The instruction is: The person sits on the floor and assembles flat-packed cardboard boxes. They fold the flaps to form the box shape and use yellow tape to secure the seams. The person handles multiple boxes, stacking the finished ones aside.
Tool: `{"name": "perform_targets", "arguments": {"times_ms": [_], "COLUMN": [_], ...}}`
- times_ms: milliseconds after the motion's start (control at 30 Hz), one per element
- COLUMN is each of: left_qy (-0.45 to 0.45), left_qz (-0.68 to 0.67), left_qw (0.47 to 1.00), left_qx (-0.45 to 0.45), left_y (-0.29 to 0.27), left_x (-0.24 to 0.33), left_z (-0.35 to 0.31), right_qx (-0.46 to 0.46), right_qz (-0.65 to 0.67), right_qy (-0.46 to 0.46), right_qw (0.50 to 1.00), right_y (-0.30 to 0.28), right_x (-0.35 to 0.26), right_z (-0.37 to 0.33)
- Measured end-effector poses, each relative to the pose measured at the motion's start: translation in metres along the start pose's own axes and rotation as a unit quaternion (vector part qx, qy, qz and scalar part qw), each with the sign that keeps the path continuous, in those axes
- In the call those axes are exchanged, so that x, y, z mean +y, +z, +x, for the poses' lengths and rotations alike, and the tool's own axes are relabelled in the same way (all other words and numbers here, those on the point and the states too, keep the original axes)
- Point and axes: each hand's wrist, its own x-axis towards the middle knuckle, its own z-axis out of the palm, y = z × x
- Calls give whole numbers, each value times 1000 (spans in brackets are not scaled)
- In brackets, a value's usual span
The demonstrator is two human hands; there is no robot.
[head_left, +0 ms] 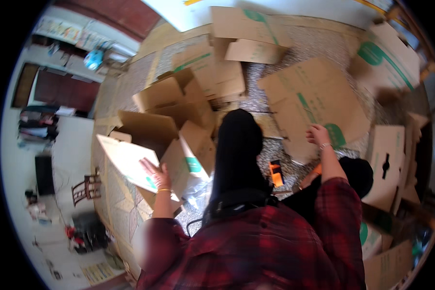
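Note:
My left hand lies flat, fingers stretched, on the pale outer flap of an open cardboard box to my left. The box's other flaps stand up around its dark inside. My right hand is closed, fingertips pinched, above a flattened cardboard box with green printing. What the pinched fingers hold, if anything, is too small to make out. Between my legs, an orange and black item rests on the speckled floor; its kind is unclear.
More cardboard boxes lie ahead, with another upright carton at the far right. Close on my right stands a carton with a dark handle slot. A wooden chair is at the left, beyond the floor.

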Motion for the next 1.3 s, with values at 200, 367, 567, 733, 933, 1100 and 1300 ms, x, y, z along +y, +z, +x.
{"name": "perform_targets", "arguments": {"times_ms": [200,367,567,733,933,1100,1300], "left_qy": [15,-11,50,256,214,107,15], "left_qz": [38,14,6,-81,-340,-453,-501], "left_qw": [996,999,999,961,901,772,741], "left_qx": [-82,-33,6,68,-162,-433,-446], "left_y": [-22,-20,-44,-70,-22,38,78], "left_x": [33,35,96,206,281,279,276], "left_z": [-12,-17,24,65,67,62,72], "right_qx": [102,192,237,318,337,306,298], "right_qz": [9,100,-2,142,176,182,274], "right_qy": [50,108,126,234,248,258,240], "right_qw": [993,970,963,908,891,898,882], "right_y": [-17,-8,-34,-2,-44,-22,-33], "right_x": [11,44,174,178,237,202,185], "right_z": [10,30,103,82,110,96,77]}}
